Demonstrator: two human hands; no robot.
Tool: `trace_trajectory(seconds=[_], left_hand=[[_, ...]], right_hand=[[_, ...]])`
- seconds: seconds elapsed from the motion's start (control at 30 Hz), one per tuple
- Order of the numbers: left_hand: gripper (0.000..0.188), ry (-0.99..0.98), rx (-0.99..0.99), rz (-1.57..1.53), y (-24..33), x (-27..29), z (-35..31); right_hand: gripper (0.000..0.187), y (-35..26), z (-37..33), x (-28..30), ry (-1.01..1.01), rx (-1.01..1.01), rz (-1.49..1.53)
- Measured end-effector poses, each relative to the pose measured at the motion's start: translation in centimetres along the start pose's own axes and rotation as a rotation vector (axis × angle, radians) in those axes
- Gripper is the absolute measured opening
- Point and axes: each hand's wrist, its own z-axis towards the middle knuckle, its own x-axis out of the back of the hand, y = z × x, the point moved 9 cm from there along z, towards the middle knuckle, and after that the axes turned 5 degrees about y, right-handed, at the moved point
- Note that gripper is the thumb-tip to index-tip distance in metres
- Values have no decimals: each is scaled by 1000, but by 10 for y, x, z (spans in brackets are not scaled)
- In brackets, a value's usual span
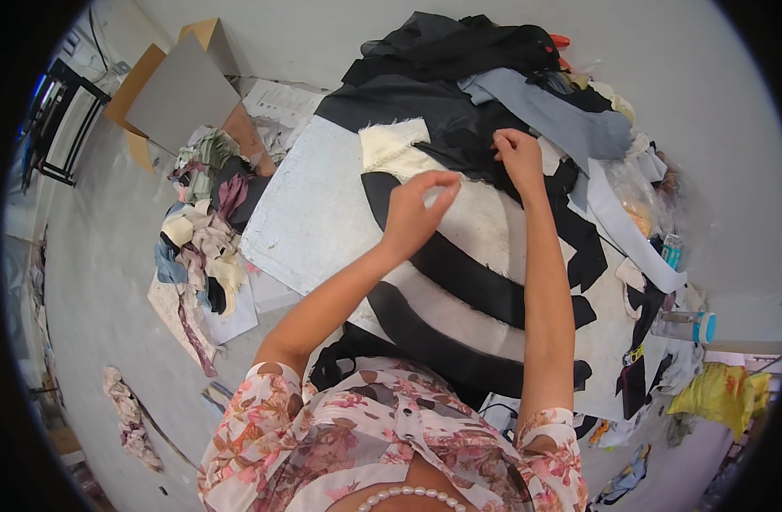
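Note:
A pale board-topped table (297, 200) stands before me, with cut fabric on it. My left hand (416, 209) is over a cream cloth piece with a frayed edge (480, 226); its thumb and index finger curve together in a pinch, and what they hold, if anything, is too small to make out. Farther right, my right hand (519, 158) is closed, fingertips against the black cloth (442, 111); whatever is in them is hidden. A folded cream scrap (391, 147) lies beyond my left hand. Nearer me are two curved black strips, one (468, 277) beyond the other (442, 341).
Dark fabric is heaped at the table's far end, with a grey-blue cloth (553, 107) across it. Mixed scraps (207, 230) pile up on the left beside an open cardboard box (182, 94). A white strip (638, 230) and a yellow bag (715, 397) are at right.

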Motion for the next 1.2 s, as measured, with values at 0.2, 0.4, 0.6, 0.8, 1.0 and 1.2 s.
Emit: trace_trajectory(seconds=[0.2, 0.4, 0.6, 0.8, 1.0, 1.2], left_hand=[[42, 18, 412, -633, -16, -61, 41], [18, -71, 664, -1041, -17, -101, 49], [20, -128, 479, -712, 30, -100, 64], [24, -152, 409, -709, 56, -116, 79], [26, -96, 450, -892, 78, -127, 65], [23, -170, 456, -651, 52, -45, 34]], right_hand=[[20, -62, -28, 37, 101, 293, 17], [28, -75, -38, 81, 155, 155, 344], [37, -42, -52, 86, -202, 9, 455], [16, 64, -101, 215, -255, -189, -22], [14, 5, -156, 335, 112, -248, -28], [24, -39, -222, 279, 85, -287, -20]])
